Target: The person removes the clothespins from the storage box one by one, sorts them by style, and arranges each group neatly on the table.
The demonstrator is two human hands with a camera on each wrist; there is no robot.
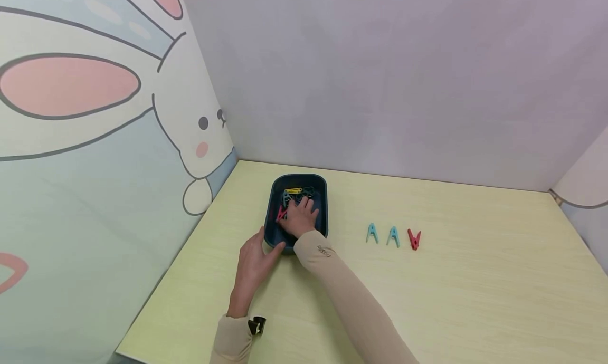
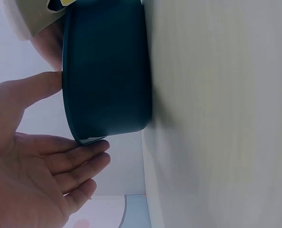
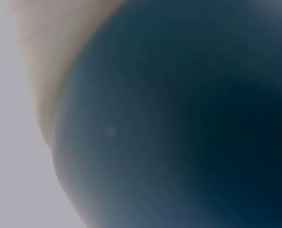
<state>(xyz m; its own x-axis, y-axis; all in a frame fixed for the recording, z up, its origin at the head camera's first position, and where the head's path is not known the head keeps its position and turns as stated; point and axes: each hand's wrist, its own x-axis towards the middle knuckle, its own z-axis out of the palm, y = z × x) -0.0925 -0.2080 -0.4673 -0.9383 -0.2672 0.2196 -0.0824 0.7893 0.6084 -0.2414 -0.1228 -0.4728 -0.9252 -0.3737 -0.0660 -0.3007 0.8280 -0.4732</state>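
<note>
The red clothespin (image 1: 281,214) lies in the tub (image 1: 323,211) just off the thumb side of the right hand (image 1: 300,220), much the nearer hand, its long axis slanting toward the left hand (image 1: 254,261). Whether the right fingers pinch it I cannot tell; the left hand is spread, thumb and fingers touching the tub's rim around a corner.

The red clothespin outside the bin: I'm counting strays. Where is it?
Head view: the red clothespin lies on the table, just right of two light-blue clothespins.
</note>
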